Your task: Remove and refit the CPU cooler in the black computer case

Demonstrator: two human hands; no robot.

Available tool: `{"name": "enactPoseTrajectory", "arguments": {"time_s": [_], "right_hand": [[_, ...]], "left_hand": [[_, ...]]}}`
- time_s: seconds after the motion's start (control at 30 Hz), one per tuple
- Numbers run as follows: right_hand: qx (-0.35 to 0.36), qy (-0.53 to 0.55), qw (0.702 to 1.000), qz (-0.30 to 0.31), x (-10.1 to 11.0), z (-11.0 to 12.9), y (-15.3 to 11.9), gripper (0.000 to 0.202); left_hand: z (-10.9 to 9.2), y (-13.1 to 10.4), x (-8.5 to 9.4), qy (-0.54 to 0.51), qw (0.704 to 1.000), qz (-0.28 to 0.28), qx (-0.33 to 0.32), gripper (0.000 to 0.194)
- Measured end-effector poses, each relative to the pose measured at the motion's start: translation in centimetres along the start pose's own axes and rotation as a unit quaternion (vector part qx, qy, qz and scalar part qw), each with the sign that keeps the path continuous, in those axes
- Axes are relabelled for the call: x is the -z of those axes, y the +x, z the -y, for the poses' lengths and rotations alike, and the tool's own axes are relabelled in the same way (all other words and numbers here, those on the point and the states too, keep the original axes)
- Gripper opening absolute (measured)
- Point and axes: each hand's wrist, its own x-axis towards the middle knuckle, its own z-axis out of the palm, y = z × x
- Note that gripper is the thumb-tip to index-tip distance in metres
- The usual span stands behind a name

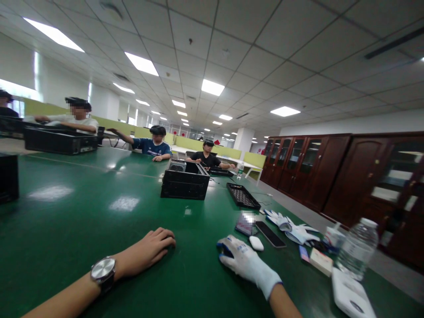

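Observation:
My left hand (149, 251), bare and with a watch (103, 269) on its wrist, rests palm down on the green table (99, 221), fingers a little bent and holding nothing. A white glove with blue fingertips covers my right hand (241, 258), which curls above the table. Something dark shows between its thumb and fingers, too unclear to name. Just beyond the gloved hand lie a small white case (256, 243), a shiny phone-like device (245, 224) and a black phone (270, 234).
Ahead stand a black computer case (184, 181) and a black tray (243, 195). White gloves (300, 232), a small box (321, 261), a water bottle (357, 249) and a white device (353, 293) lie at right. Several people sit across the table, near another black case (61, 140).

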Motion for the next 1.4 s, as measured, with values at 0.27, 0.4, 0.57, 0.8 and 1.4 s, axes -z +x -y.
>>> {"name": "enactPoseTrajectory", "arguments": {"time_s": [0.27, 0.4, 0.57, 0.8, 1.4], "right_hand": [[-0.007, 0.013, 1.000, 0.001, 0.6, 0.7, -0.4, 0.059], [-0.005, 0.011, 1.000, -0.003, 0.6, 0.8, -0.4, 0.058], [0.000, 0.015, 1.000, -0.007, 0.4, 0.6, -0.2, 0.057], [0.007, 0.003, 1.000, -0.023, 0.0, 0.7, 0.0, 0.049], [0.011, 0.013, 0.999, -0.051, -2.4, 0.8, 0.9, 0.054]], "left_hand": [[0.0, -0.1, -0.1, -0.003, 1.000, -0.018, -0.010, 0.033], [0.1, -0.1, -0.2, -0.003, 0.999, -0.028, -0.019, 0.033], [0.2, 0.0, -0.3, 0.005, 1.000, -0.023, -0.012, 0.034], [-0.1, 0.0, 0.0, 0.004, 1.000, -0.010, -0.004, 0.034], [-0.2, 0.0, -0.1, -0.001, 1.000, -0.029, -0.013, 0.034]]}}
